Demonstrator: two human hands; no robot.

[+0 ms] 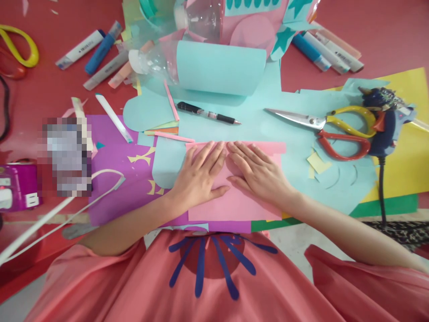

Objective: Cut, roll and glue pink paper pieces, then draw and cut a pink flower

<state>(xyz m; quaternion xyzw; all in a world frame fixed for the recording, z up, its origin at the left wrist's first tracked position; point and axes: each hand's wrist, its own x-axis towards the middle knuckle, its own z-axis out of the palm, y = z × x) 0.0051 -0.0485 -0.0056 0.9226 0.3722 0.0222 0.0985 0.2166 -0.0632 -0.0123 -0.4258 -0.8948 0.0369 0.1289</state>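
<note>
Pink rectangular paper sheet (234,201) lies under both flat, released palms, left hand (201,172) and right hand (258,172), fingertips meeting at its folded top edge. To crease cleanly, press outward evenly. Beyond: black pen (208,114); right, yellow-and-red-handled scissors (335,127) on light-blue paper (295,147).

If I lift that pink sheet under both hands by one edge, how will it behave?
Probably floppy: the pink sheet looks like thin paper, lying flat with a folded top edge under the left hand and right hand. Likely very light, so it may slide on the smooth light-blue paper beneath. It should crease easily if pinched.
</note>
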